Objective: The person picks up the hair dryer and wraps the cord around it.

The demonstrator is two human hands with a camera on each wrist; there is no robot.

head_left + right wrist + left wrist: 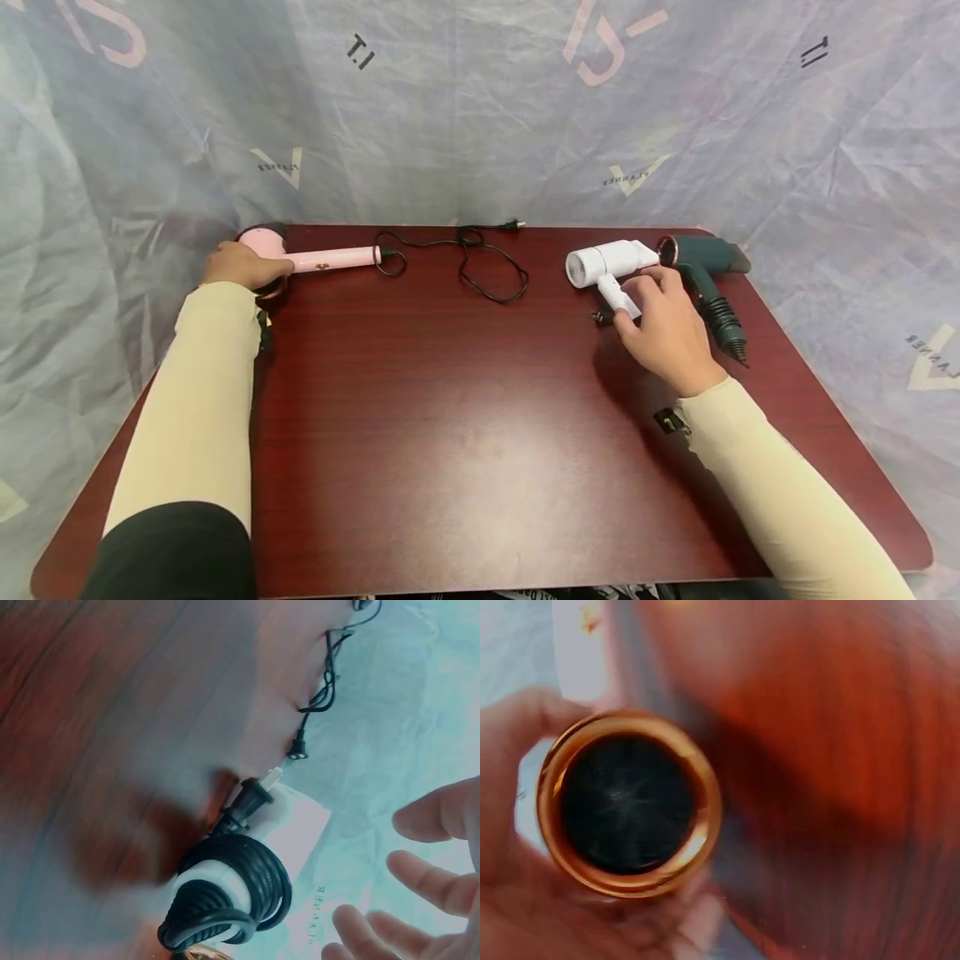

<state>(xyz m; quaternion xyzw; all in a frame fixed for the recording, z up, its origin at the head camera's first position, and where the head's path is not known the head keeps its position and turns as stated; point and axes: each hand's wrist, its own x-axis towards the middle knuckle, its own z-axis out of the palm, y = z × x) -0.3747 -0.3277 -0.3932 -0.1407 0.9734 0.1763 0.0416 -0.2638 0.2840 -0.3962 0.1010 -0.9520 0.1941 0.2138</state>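
At the far left of the table, my left hand (234,268) grips the body of a pink hair dryer (337,259), whose handle points right. In the left wrist view, thumb and fingers lie around the body behind a copper ring (709,802) with a dark round end inside. A white hair dryer (600,260) lies at the back right. My right hand (667,329) hovers by its handle with fingers spread and holds nothing. In the right wrist view, black cord (270,889) is wound round the white handle, and the fingers are apart from it.
A dark green hair dryer (701,271) lies just right of the white one, its handle toward the front. The pink dryer's black cord (487,296) trails loosely along the back edge to a plug (514,224). Printed grey sheeting (420,117) hangs behind the red-brown table (450,400).
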